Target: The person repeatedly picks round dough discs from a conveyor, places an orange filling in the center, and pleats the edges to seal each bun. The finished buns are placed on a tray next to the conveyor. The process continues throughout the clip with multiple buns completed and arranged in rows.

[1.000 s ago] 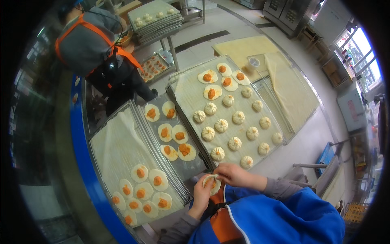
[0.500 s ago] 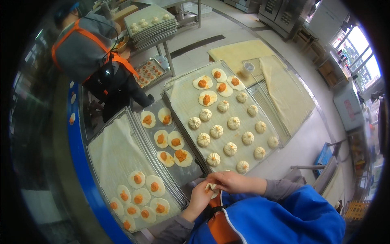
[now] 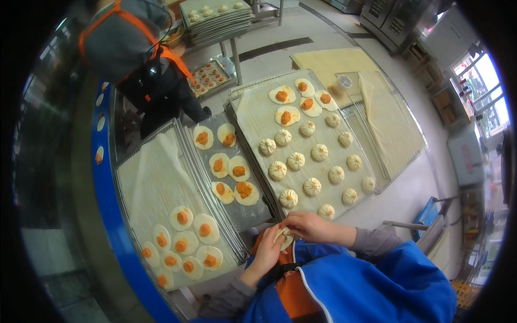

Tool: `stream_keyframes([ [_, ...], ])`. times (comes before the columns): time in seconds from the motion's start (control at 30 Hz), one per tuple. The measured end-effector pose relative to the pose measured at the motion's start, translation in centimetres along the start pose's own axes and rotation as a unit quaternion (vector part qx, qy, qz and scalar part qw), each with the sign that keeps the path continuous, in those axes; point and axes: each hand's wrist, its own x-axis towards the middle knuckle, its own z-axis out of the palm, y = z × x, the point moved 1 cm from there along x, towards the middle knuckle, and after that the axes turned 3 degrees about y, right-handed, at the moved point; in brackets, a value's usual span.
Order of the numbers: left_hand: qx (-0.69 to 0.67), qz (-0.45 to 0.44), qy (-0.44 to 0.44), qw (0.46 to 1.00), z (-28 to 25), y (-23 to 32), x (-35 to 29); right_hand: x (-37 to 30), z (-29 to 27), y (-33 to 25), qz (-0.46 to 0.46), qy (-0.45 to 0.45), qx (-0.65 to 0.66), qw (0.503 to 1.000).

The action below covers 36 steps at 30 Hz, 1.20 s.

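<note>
A filled dough wrapper (image 3: pixel 283 237), pale and partly gathered, is held close to my body. My left hand (image 3: pixel 265 254) cups it from the left, and the fingers of my right hand (image 3: pixel 306 225) pinch its edge from the right. Just beyond my hands lies a cloth-lined tray (image 3: pixel 245 116) with several pleated buns (image 3: pixel 312 187) in rows and several open wrappers topped with orange filling (image 3: pixel 286 116) at its far end. On the dark tray (image 3: pixel 237 212) beside it are more filled wrappers (image 3: pixel 238 169). The left lined tray (image 3: pixel 145 180) bears another cluster of filled wrappers (image 3: pixel 185 243).
A blue-edged conveyor (image 3: pixel 105 180) runs along the left. Another person (image 3: pixel 132 40) stands at the far left by a tray stack (image 3: pixel 221 27). Behind the bun tray are a cloth-covered board (image 3: pixel 390 113) and a clear cup (image 3: pixel 342 82). An oven (image 3: pixel 389 21) stands far right.
The view has shifted a little, moving the far trays right in the picture. Both hands stay on the dough wrapper, their fingers slightly repositioned along its edge. The other person leans farther forward.
</note>
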Motion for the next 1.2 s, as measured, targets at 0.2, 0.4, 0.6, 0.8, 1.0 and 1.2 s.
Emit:
stream_keyframes([
  [0.2, 0.132, 0.081, -0.029, 0.988, -0.9, -1.4, 1.7, 0.0, 0.7, 0.5, 0.023, -0.032, 0.085, 0.996],
  [0.4, -0.249, -0.061, -0.041, 0.966, -0.6, -1.1, 0.8, 0.8, 0.7, 1.1, 0.026, -0.033, -0.073, 0.996],
  [0.6, 0.099, 0.128, 0.000, 0.987, -0.5, -0.8, 0.1, 1.1, 0.4, -0.6, 0.034, -0.054, -0.005, 0.998],
  [0.8, -0.086, -0.014, -0.056, 0.995, -1.4, -2.4, 0.6, 1.3, 0.8, -1.0, -0.131, -0.067, -0.099, 0.984],
  [1.0, -0.134, -0.040, -0.002, 0.990, -1.9, -0.6, -0.2, 1.2, 1.5, 0.6, -0.017, -0.008, -0.065, 0.998],
  [1.2, -0.024, 0.108, 0.075, 0.991, -0.2, -2.3, -0.5, 1.9, 0.8, -1.0, -0.085, -0.011, -0.069, 0.994],
])
